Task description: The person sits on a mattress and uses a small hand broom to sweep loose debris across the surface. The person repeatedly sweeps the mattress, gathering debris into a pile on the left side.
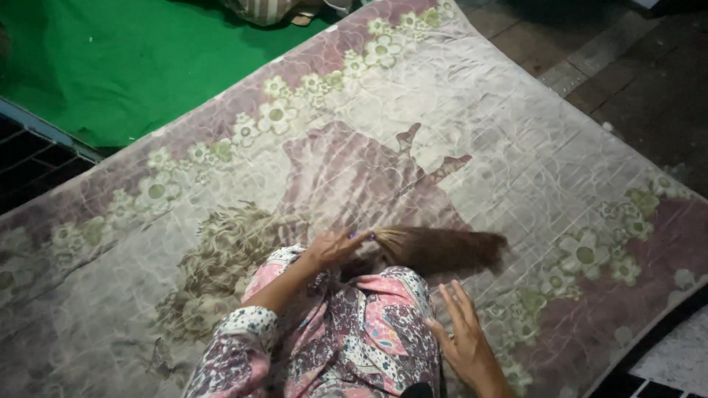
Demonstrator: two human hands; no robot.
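Two hands work: the left hand (335,247) grips a brown broom (442,249) lying mid-mattress (516,147); the right hand (464,335) rests open nearby. Short, low strokes toward the mattress edge would sweep best.

You're in a home, on the floor of what looks like a porch or courtyard edge, dimly lit. A worn quilted mattress (516,147) with a faded flower border and a pale figure print lies flat on the ground and fills most of your view. Beyond its far edge you see a green mat (110,66). Dark paving (627,66) runs along the top right, and a dark metal grille (29,162) sits at the left. You're kneeling in a floral house dress (354,332), with a soft grass broom (442,249) lying across the mattress.
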